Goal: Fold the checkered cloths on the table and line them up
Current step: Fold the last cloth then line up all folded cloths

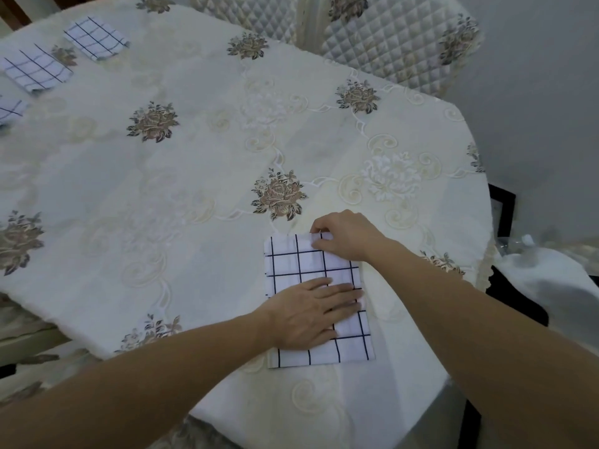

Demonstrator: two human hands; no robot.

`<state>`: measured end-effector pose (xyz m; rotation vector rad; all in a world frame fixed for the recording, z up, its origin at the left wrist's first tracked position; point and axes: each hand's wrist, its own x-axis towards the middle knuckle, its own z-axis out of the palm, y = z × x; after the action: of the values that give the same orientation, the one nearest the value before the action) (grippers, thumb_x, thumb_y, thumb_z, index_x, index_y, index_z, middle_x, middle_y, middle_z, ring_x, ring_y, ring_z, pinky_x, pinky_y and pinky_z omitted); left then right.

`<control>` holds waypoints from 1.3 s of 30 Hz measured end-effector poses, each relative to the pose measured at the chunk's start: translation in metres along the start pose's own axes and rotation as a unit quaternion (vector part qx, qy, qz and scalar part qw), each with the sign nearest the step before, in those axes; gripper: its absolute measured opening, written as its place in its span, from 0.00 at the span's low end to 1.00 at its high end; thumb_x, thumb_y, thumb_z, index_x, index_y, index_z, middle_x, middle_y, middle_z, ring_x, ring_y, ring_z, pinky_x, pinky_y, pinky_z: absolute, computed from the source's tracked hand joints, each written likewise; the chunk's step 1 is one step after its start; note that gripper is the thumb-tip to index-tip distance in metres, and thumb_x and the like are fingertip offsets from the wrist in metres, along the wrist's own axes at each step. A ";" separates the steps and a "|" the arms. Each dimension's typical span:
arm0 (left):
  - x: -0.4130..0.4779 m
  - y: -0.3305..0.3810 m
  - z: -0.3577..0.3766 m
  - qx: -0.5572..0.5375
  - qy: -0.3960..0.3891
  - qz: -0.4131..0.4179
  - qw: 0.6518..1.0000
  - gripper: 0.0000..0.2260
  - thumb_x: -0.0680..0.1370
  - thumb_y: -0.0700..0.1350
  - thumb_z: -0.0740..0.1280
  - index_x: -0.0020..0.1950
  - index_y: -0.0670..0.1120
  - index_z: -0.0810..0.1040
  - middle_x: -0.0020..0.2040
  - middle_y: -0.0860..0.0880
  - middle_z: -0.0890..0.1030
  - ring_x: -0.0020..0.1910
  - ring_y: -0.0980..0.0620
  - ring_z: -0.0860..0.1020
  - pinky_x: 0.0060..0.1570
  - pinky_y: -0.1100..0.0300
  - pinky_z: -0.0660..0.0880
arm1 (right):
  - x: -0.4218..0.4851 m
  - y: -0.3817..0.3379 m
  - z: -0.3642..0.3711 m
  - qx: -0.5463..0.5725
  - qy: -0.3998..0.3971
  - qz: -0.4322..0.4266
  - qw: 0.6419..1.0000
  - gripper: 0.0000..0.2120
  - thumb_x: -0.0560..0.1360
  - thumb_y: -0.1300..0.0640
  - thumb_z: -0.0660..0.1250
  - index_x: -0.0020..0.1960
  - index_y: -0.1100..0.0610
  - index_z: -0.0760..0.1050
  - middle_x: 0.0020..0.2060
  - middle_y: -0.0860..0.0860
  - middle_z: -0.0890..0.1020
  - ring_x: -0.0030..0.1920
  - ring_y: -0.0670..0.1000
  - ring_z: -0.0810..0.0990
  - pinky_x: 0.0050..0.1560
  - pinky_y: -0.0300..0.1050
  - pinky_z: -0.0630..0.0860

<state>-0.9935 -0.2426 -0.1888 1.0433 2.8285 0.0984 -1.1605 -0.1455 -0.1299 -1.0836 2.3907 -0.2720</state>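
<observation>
Near the table's (162, 189) front right corner lies the checkered cloth (311, 264), long axis front-to-back, left hand (311, 309) pressing its middle with fingers straight and together, right hand (346, 234) pinching the far right corner, likely to fold it toward the near edge.

A cream flower-embroidered tablecloth (201, 150) spreads before you.
Beyond it you face quilted chairs (389, 40) and a pale wall (544, 92).

L+R forearms (146, 384) (453, 303), hands (308, 314) (346, 236) bare
</observation>
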 end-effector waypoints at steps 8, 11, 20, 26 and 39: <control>0.003 0.005 -0.003 0.008 -0.014 -0.012 1.000 0.27 0.84 0.55 0.50 0.81 0.46 0.54 0.81 0.45 0.55 0.80 0.48 0.54 0.78 0.48 0.51 | -0.012 -0.020 -0.015 0.026 0.001 -0.063 0.998 0.06 0.79 0.50 0.67 0.52 0.48 0.82 0.49 0.42 0.82 0.50 0.47 0.79 0.50 0.47 0.76; 0.004 0.011 -0.007 0.030 0.003 -0.026 0.999 0.28 0.82 0.54 0.54 0.80 0.44 0.60 0.80 0.44 0.61 0.77 0.46 0.60 0.76 0.49 0.59 | -0.031 -0.020 -0.017 0.024 0.024 -0.088 0.996 0.06 0.79 0.49 0.66 0.51 0.46 0.81 0.47 0.42 0.81 0.48 0.47 0.77 0.48 0.50 0.76; -0.012 0.032 -0.019 -0.019 0.054 -0.099 0.993 0.24 0.81 0.55 0.59 0.75 0.46 0.68 0.74 0.44 0.68 0.68 0.47 0.68 0.63 0.52 0.70 | -0.072 -0.028 -0.005 0.000 0.087 -0.121 0.989 0.06 0.80 0.50 0.65 0.52 0.46 0.81 0.48 0.42 0.83 0.48 0.48 0.80 0.44 0.47 0.75; -0.089 0.061 -0.029 -0.040 0.025 -0.110 0.993 0.24 0.84 0.59 0.53 0.70 0.46 0.73 0.72 0.45 0.72 0.67 0.46 0.71 0.66 0.51 0.69 | -0.091 -0.039 0.013 -0.056 0.122 -0.146 0.980 0.05 0.80 0.50 0.65 0.50 0.46 0.79 0.45 0.42 0.81 0.47 0.48 0.78 0.37 0.45 0.73; -0.139 0.091 -0.015 0.011 -0.127 -0.125 0.984 0.34 0.83 0.64 0.44 0.82 0.43 0.48 0.82 0.45 0.49 0.80 0.45 0.51 0.77 0.45 0.52 | -0.156 -0.056 0.085 -0.092 0.274 -0.110 0.951 0.03 0.73 0.60 0.73 0.43 0.53 0.82 0.41 0.45 0.83 0.45 0.52 0.80 0.37 0.43 0.75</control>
<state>-0.8328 -0.2644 -0.1516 0.6439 2.7011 -0.0853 -0.9929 -0.0645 -0.1265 -1.5286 2.8197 -0.4899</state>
